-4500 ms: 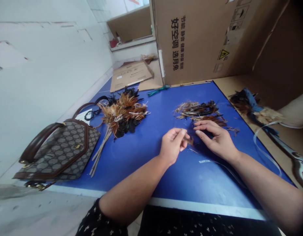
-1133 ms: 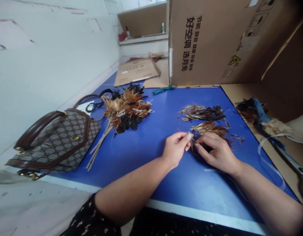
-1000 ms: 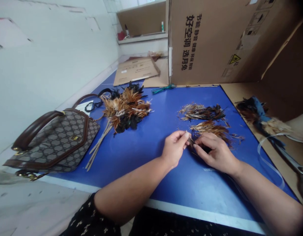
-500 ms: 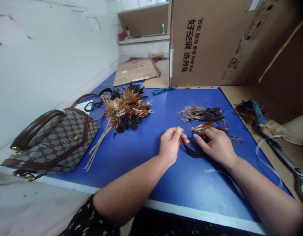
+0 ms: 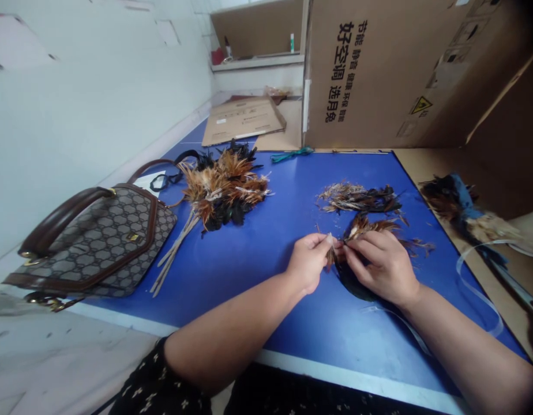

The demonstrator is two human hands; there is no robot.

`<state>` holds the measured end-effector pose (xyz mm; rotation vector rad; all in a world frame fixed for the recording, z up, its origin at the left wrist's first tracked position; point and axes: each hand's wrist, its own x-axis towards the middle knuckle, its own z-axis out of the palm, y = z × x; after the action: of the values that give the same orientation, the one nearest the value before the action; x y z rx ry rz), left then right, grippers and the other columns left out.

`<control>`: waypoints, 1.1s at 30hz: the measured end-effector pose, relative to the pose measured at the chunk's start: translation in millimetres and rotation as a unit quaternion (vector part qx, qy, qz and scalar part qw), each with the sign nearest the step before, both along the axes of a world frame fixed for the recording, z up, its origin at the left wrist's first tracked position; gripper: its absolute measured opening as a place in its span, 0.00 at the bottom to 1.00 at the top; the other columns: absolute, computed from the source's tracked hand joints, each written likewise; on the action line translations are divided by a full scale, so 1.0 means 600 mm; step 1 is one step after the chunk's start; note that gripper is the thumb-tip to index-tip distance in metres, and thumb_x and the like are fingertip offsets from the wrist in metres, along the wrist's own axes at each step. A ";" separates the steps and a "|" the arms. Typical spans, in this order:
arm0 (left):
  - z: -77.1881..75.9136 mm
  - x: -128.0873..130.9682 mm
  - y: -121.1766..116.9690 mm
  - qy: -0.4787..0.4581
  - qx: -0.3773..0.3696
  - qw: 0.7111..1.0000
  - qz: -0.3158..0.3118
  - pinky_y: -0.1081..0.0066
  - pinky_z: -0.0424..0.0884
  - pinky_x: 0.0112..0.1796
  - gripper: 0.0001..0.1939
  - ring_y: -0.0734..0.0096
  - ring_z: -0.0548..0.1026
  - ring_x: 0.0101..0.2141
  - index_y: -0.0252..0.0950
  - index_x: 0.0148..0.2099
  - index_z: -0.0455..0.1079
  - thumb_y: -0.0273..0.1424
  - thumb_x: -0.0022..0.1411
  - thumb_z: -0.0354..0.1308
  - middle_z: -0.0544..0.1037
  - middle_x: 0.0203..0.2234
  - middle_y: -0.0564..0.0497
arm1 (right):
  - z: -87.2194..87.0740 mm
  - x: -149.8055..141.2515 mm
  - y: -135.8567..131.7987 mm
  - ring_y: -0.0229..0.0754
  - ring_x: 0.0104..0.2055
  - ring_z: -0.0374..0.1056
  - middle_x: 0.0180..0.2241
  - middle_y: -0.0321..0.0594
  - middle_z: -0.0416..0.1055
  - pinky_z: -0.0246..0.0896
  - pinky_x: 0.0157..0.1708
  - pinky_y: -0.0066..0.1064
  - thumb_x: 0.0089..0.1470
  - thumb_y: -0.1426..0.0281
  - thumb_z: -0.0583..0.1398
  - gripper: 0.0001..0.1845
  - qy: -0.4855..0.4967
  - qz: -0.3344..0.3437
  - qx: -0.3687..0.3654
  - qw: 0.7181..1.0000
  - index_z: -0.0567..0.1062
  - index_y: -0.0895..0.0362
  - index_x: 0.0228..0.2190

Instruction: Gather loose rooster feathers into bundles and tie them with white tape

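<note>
My left hand [image 5: 310,260] is closed in a pinch on the quill ends of some feathers, and a brownish tuft [image 5: 331,258] shows below its fingertips. Fingertips nearly touching it, my right hand [image 5: 384,266] is pinched shut at the upper end of a black feather [image 5: 353,283], which curves down beneath the palm. Exactly where the quills meet the fingers is hidden. Just behind my right hand lies a pile of brown feathers [image 5: 365,223], and farther back a second pile of brown and dark feathers [image 5: 357,197].
To the left are a bundle of feathers on sticks [image 5: 225,187] and a patterned handbag [image 5: 115,248]. A large cardboard box [image 5: 379,75] stands at the back. A clear strip [image 5: 461,271], a feather duster-like bundle [image 5: 450,199] and scissors [image 5: 520,294] lie at the right.
My right hand has moved left and closed in a pinch beside my left fingertips. More of a black feather now hangs below the hands. The view has shifted slightly.
</note>
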<state>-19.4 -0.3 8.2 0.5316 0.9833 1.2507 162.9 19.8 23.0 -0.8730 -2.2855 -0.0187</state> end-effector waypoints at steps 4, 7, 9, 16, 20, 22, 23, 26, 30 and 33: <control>0.000 -0.004 -0.001 -0.017 0.005 1.000 -0.020 0.75 0.62 0.24 0.24 0.76 0.73 0.24 0.31 0.36 0.75 0.46 0.52 0.76 0.80 0.30 0.46 | 0.008 0.001 -0.005 0.45 0.35 0.70 0.33 0.44 0.77 0.58 0.38 0.42 0.64 0.72 0.61 0.06 -0.061 0.065 0.005 0.996 0.79 0.53 0.34; -0.001 -0.003 -0.004 -0.004 0.010 0.999 -0.049 0.74 0.58 0.21 0.26 0.78 0.68 0.21 0.32 0.35 0.74 0.48 0.49 0.78 0.76 0.25 0.50 | 0.013 -0.001 -0.006 0.44 0.32 0.66 0.30 0.43 0.74 0.56 0.36 0.41 0.66 0.73 0.59 0.09 -0.109 0.082 0.038 0.990 0.78 0.54 0.33; -0.004 -0.001 -0.006 0.010 0.016 0.998 -0.064 0.74 0.55 0.19 0.26 0.79 0.64 0.19 0.33 0.32 0.73 0.49 0.47 0.78 0.70 0.21 0.55 | 0.016 -0.003 -0.008 0.44 0.31 0.65 0.29 0.42 0.73 0.55 0.35 0.41 0.66 0.73 0.58 0.10 -0.133 0.086 0.059 0.986 0.78 0.54 0.33; -0.006 -0.001 -0.009 0.051 -0.003 0.998 -0.040 0.74 0.55 0.19 0.23 0.80 0.62 0.18 0.31 0.32 0.76 0.45 0.49 0.77 0.70 0.19 0.54 | 0.026 -0.003 -0.013 0.45 0.33 0.70 0.31 0.42 0.76 0.59 0.38 0.43 0.63 0.75 0.60 0.06 -0.105 0.132 0.040 0.985 0.78 0.55 0.39; 0.001 -0.003 -0.008 0.051 -0.006 0.998 -0.035 0.74 0.61 0.22 0.18 0.76 0.70 0.22 0.31 0.33 0.78 0.41 0.53 0.76 0.78 0.24 0.47 | 0.029 0.008 -0.006 0.52 0.43 0.74 0.43 0.47 0.79 0.66 0.48 0.49 0.59 0.73 0.62 0.17 -0.008 0.107 -0.027 0.994 0.77 0.52 0.50; 0.006 -0.003 -0.008 0.051 -0.015 0.997 -0.054 0.74 0.63 0.23 0.15 0.74 0.72 0.22 0.31 0.33 0.78 0.39 0.56 0.74 0.80 0.24 0.45 | 0.023 0.013 0.002 0.58 0.54 0.73 0.53 0.50 0.78 0.64 0.56 0.56 0.58 0.74 0.61 0.26 -0.005 0.072 -0.045 0.996 0.74 0.52 0.58; 0.007 -0.003 -0.008 0.052 -0.017 0.996 -0.064 0.74 0.64 0.24 0.15 0.73 0.73 0.22 0.31 0.34 0.78 0.38 0.57 0.73 0.80 0.24 0.45 | 0.018 0.014 0.006 0.60 0.59 0.70 0.57 0.50 0.77 0.61 0.60 0.59 0.57 0.76 0.60 0.31 -0.021 0.066 -0.053 0.996 0.72 0.52 0.62; 0.010 -0.004 -0.010 0.050 -0.007 0.996 -0.080 0.73 0.66 0.26 0.15 0.70 0.76 0.23 0.30 0.34 0.78 0.39 0.58 0.72 0.81 0.24 0.43 | 0.000 0.017 0.017 0.62 0.67 0.64 0.59 0.47 0.77 0.50 0.67 0.67 0.58 0.78 0.59 0.36 -0.075 0.068 -0.071 0.992 0.67 0.51 0.67; 0.015 -0.006 -0.011 0.033 0.039 0.997 -0.066 0.69 0.72 0.33 0.18 0.67 0.80 0.27 0.29 0.35 0.78 0.41 0.58 0.73 0.81 0.26 0.43 | -0.015 0.023 0.027 0.59 0.61 0.70 0.55 0.46 0.81 0.52 0.66 0.66 0.62 0.76 0.60 0.29 -0.091 0.042 -0.063 0.993 0.73 0.50 0.62; 0.022 -0.009 -0.011 0.011 0.067 0.997 -0.036 0.66 0.75 0.38 0.19 0.65 0.82 0.30 0.30 0.35 0.77 0.42 0.57 0.74 0.82 0.28 0.44 | -0.019 0.033 0.033 0.56 0.60 0.72 0.55 0.45 0.81 0.52 0.67 0.65 0.64 0.76 0.58 0.23 -0.109 0.036 -0.052 0.992 0.78 0.51 0.58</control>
<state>-24.6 -6.9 21.4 0.6807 0.8944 1.2551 182.9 39.4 11.8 -0.8774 -2.5404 0.0407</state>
